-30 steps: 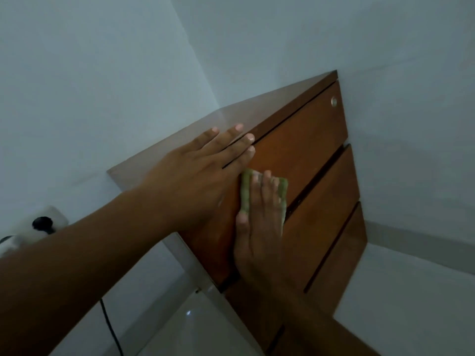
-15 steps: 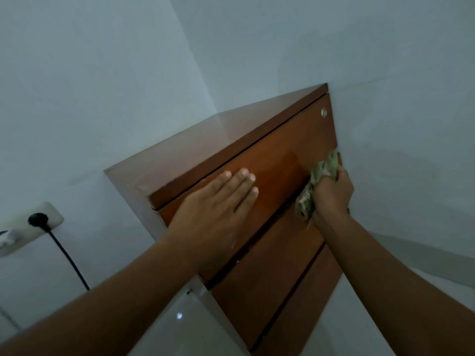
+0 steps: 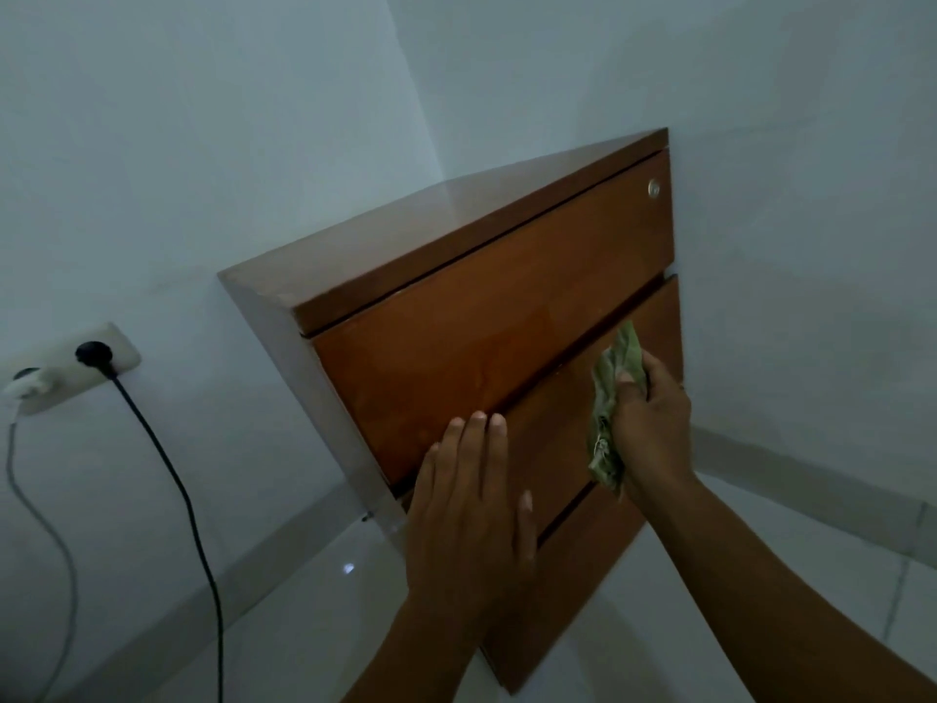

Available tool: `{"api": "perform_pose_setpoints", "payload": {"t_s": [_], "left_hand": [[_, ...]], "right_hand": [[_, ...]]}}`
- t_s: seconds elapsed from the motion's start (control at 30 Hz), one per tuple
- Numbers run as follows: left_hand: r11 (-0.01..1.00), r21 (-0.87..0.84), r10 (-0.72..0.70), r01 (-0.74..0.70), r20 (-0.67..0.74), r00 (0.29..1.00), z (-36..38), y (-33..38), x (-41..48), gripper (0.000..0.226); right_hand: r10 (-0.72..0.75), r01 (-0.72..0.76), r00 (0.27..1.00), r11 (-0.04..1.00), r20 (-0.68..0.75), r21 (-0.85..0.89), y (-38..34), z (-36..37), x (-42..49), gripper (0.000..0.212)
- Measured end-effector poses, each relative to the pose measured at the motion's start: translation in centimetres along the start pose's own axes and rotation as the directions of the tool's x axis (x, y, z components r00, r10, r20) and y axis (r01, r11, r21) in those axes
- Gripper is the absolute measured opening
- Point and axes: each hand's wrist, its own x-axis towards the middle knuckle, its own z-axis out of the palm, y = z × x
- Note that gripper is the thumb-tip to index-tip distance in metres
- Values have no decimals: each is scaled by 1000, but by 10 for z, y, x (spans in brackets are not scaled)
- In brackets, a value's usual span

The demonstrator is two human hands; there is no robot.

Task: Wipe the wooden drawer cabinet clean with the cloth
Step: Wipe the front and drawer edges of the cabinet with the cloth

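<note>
Your right hand (image 3: pixel 654 423) is clenched around the green cloth (image 3: pixel 611 413), bunched into a wad — its fingers (image 3: pixel 628 385) curl over the fabric and press it against the middle drawer (image 3: pixel 557 428) near that drawer's right end. A loose tail of cloth hangs down below your fist toward the gap above the bottom drawer (image 3: pixel 568 601).

Your left hand (image 3: pixel 471 504) lies flat and open, grasping nothing, palm on the left part of the middle drawer, with the fingertips reaching up to the seam under the top drawer (image 3: pixel 481 342). The two hands are near each other but apart, with bare wood between them.

The wooden cabinet (image 3: pixel 405 230) stands in the corner of the room on a glossy white floor (image 3: pixel 284 626), its top clear and its three drawer fronts closed. A small round lock (image 3: pixel 653 188) sits at the upper right corner of the top drawer.

To the left, on the wall, a socket (image 3: pixel 61 367) holds a black plug (image 3: pixel 94 353) whose black cord (image 3: pixel 177 489) drops down to the floor — a grey cord (image 3: pixel 35 515) hangs beside it.
</note>
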Motion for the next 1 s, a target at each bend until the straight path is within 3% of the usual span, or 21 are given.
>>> {"api": "perform_pose_setpoints", "payload": {"t_s": [0.2,0.6,0.77,1.0], "left_hand": [[990,13,-138,137,24,990,9,1,-25,74],[965,44,-255,258,-68,965,10,10,-21,87],[945,90,-312,315,-39,949,0,13,-4,90],[926,171,-341,338,-8,940,-5,22,6,96]], "right_hand": [[17,-19,998,999,61,31,2,8,-16,37],[8,-8,995,1000,100,0,8,7,-23,38],[12,-11,995,1000,99,-11,9,6,-22,39],[-90,92,993,995,82,-29,8,-2,-20,39]]}}
